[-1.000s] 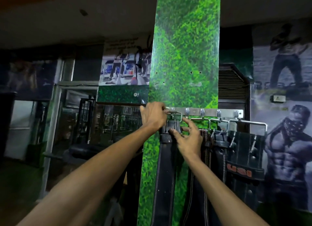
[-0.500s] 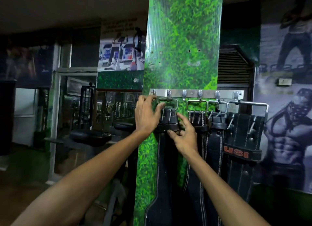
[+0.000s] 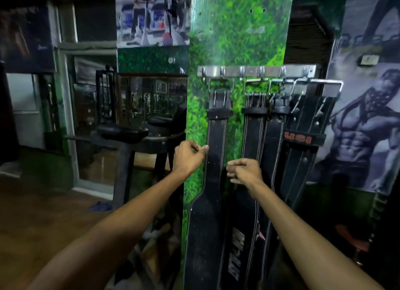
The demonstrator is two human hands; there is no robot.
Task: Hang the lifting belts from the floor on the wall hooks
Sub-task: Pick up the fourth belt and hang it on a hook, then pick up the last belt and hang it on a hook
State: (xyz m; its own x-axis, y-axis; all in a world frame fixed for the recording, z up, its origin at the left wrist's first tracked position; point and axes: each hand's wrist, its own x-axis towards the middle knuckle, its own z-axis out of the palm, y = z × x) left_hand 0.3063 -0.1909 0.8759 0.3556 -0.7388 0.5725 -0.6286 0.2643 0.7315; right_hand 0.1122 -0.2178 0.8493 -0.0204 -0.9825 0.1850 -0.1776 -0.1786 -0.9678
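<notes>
Where a steel hook rail (image 3: 255,70) is fixed across a green leaf-patterned pillar (image 3: 236,34), four black lifting belts hang side by side by their metal buckles. The leftmost belt (image 3: 214,151) hangs from the second hook from the left, its strap falling straight down the pillar and widening lower down. Just to its right hangs a second belt (image 3: 252,133), then a third belt (image 3: 273,138), and furthest right a wider belt with red lettering (image 3: 303,138). The left hand (image 3: 188,157) is loosely curled at the left edge of the leftmost belt, its fingers (image 3: 204,147) touching or just meeting that edge; whether they pinch it cannot be told. The right hand (image 3: 245,170) is curled into a loose fist in front of the second belt, just right of the leftmost one, with nothing visibly held in it. A muscular figure poster (image 3: 359,138) covers the wall on the right.
</notes>
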